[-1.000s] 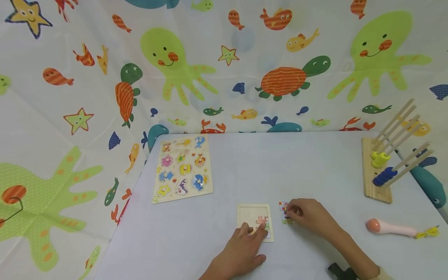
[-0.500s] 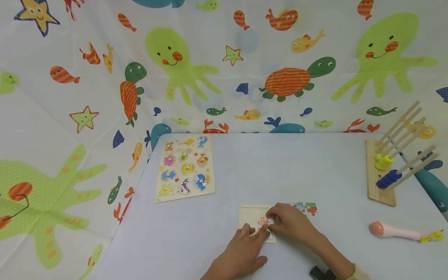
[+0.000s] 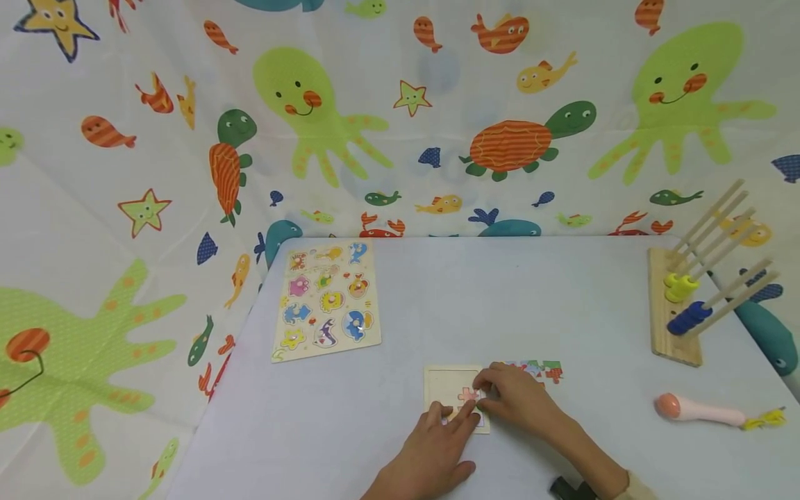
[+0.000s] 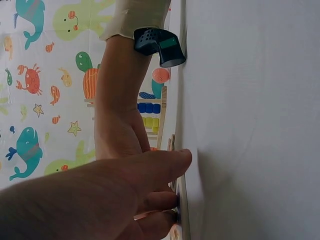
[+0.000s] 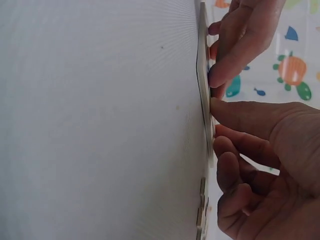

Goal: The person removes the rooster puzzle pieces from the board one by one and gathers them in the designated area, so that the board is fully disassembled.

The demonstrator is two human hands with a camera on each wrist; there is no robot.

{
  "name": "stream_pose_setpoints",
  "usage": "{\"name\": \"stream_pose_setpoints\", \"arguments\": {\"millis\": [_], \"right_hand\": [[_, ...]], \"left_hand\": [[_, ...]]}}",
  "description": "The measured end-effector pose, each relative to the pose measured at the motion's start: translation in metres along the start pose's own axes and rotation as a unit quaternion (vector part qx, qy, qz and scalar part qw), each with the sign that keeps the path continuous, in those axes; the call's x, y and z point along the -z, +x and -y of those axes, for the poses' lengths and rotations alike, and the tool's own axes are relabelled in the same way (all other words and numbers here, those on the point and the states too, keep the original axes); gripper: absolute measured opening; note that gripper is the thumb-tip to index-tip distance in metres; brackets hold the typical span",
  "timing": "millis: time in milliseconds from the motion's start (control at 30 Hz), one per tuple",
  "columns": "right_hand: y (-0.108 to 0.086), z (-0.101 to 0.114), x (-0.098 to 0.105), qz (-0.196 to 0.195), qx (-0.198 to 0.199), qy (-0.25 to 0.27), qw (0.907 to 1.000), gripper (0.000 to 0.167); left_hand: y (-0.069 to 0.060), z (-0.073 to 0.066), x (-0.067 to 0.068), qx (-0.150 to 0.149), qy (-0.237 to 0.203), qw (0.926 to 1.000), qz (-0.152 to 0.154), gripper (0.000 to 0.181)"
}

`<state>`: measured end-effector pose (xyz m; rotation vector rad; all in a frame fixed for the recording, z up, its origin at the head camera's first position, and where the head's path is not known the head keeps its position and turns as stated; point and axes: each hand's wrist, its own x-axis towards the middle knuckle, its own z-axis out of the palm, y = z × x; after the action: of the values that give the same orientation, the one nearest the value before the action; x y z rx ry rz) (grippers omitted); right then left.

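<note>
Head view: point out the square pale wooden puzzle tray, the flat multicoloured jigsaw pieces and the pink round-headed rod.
Square pale wooden puzzle tray [image 3: 445, 385]: head view, on its bare floor.
Flat multicoloured jigsaw pieces [image 3: 533, 367]: head view, the row's visible middle.
Pink round-headed rod [image 3: 706, 410]: head view, middle of shaft.

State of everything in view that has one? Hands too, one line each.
Puzzle tray: flat, part filled, upper left bare
Loose pieces: outside the tray, to its right
Left hand: resting on the tray
Right hand: at the tray's right edge, grip unclear
Animal board: lying flat
Bead stand: standing, yellow beads and blue beads threaded on
Pink stick: lying on its side
</note>
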<state>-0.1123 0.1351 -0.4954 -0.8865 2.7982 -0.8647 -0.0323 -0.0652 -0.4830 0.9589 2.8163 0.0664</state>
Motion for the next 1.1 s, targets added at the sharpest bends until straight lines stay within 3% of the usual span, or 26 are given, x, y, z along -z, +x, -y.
{"name": "stream_pose_setpoints", "arguments": {"millis": [533, 833, 1100], "right_hand": [[0.000, -0.003, -0.002, -0.006, -0.011, 0.086, 0.9962, 0.028], [0.000, -0.014, -0.004, 0.009, -0.028, 0.160, 0.9867, 0.023], [-0.001, -0.011, -0.003, -0.009, -0.030, 0.170, 0.9850, 0.022]], "left_hand": [[0.003, -0.002, 0.006, 0.010, -0.005, 0.9998, 0.017, 0.064], [0.000, -0.003, 0.006, -0.001, -0.001, 0.9998, -0.018, 0.061], [0.001, -0.002, 0.006, -0.004, 0.001, 1.0000, -0.007, 0.060]]}}
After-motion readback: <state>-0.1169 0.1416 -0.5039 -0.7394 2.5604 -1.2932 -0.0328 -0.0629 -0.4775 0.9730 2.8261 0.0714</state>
